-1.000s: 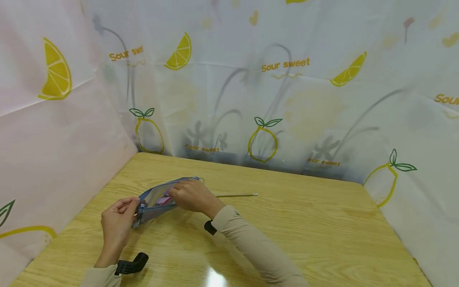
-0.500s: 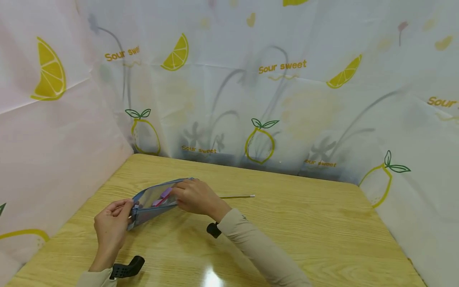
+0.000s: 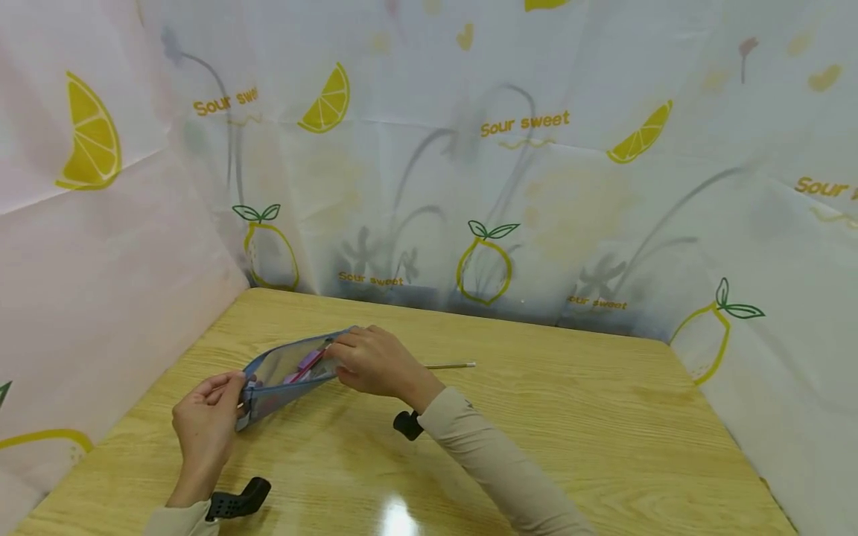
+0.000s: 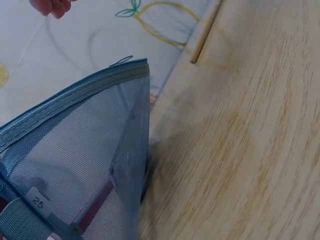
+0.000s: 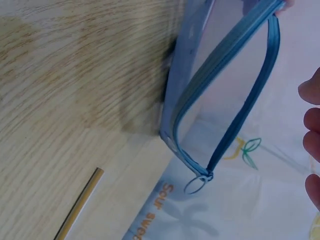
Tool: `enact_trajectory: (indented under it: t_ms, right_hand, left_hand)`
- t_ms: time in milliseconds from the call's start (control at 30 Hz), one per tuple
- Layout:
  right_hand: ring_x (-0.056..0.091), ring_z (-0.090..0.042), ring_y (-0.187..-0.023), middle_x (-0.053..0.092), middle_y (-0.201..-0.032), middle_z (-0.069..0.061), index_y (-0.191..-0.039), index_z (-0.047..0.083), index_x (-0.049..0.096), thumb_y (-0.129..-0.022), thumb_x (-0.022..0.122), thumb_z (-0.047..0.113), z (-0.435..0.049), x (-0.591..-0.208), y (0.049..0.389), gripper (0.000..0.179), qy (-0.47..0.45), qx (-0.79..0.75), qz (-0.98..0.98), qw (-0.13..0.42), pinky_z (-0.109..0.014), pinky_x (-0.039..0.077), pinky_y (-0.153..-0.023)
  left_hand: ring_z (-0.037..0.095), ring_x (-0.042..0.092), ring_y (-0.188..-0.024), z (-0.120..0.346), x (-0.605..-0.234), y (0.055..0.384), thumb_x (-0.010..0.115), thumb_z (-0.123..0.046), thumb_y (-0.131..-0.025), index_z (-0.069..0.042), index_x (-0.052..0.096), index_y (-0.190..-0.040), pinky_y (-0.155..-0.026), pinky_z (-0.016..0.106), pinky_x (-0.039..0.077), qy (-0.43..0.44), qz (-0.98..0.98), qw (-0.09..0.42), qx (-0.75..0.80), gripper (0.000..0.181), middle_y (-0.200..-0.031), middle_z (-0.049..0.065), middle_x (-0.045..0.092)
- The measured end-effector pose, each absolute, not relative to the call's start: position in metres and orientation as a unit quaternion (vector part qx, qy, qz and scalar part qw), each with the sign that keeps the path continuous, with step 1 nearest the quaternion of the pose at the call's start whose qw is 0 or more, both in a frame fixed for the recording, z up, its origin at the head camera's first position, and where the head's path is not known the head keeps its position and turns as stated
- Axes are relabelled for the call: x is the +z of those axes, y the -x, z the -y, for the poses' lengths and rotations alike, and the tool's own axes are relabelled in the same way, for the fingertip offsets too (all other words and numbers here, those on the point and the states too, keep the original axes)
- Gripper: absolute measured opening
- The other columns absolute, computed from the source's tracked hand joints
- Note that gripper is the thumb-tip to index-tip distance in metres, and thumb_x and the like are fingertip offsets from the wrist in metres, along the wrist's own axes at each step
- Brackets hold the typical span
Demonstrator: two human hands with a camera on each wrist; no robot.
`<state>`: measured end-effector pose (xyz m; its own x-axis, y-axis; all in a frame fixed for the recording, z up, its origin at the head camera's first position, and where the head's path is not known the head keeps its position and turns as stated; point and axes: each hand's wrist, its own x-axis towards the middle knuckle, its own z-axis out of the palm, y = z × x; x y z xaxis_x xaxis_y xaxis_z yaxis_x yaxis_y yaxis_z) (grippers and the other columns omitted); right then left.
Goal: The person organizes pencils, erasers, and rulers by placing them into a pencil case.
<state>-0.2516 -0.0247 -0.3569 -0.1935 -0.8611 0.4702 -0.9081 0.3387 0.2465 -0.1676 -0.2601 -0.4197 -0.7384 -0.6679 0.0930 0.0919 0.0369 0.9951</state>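
Note:
A blue mesh zip pouch (image 3: 281, 400) stands unzipped on the table at the left, its mouth gaping upward. My left hand (image 3: 204, 420) pinches its near left end beside the zip. Inside lie purple items (image 3: 309, 360) and a slim red stick-like thing, partly covered by the mesh. My right hand (image 3: 382, 365) hovers over the pouch's far right end, overlapping it in the head view. In the right wrist view, its fingertips (image 5: 313, 137) are loosely bent, apart from the zip rim (image 5: 240, 120), with nothing between them.
A yellowish pencil (image 3: 452, 365) with a white end lies on the wooden table (image 3: 570, 439), just right of the pouch. Lemon-printed white cloth (image 3: 402, 164) walls in the table's back and sides. Each wrist wears a black camera mount (image 3: 237, 502).
My right hand has drawn back rightward and up from the pouch's mouth, uncovering more of the purple and red contents. The left hand keeps its hold; the head view has shifted slightly.

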Motion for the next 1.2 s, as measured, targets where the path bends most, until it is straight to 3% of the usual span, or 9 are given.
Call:
enact_trajectory:
  t_ms: [500, 933, 1200]
  right_hand:
    - [0.06, -0.014, -0.09, 0.065, -0.099, 0.005, -0.105, 0.018, 0.066, -0.087, 0.068, 0.017, -0.001, -0.348, 0.249, 0.018, -0.558, 0.059, 0.773, 0.296, -0.032, 0.048, -0.081]
    - [0.061, -0.017, -0.094, 0.065, -0.104, 0.001, -0.11, 0.013, 0.067, -0.087, 0.073, 0.017, -0.031, -0.34, 0.251, 0.025, -0.531, 0.101, 0.8, 0.259, -0.037, 0.048, -0.082]
    - [0.06, -0.015, -0.092, 0.065, -0.104, 0.002, -0.111, 0.013, 0.067, -0.088, 0.072, 0.017, -0.041, -0.337, 0.253, 0.024, -0.522, 0.115, 0.809, 0.244, -0.036, 0.047, -0.082]
  left_hand:
    - [0.005, 0.065, -0.055, 0.258, -0.423, 0.169, 0.072, -0.015, -0.089, -0.001, 0.072, -0.093, -0.048, 0.018, 0.051, -0.218, 0.655, 0.277, -0.669, 0.014, -0.066, -0.011, 0.068]
    - [0.005, 0.066, -0.057, 0.259, -0.421, 0.169, 0.072, -0.017, -0.089, -0.001, 0.072, -0.093, -0.049, 0.02, 0.052, -0.217, 0.649, 0.267, -0.678, 0.016, -0.067, -0.009, 0.069]
    - [0.003, 0.064, -0.055, 0.265, -0.418, 0.167, 0.071, -0.017, -0.09, -0.008, 0.073, -0.087, -0.048, 0.018, 0.051, -0.233, 0.654, 0.27, -0.667, 0.01, -0.065, -0.012, 0.068]
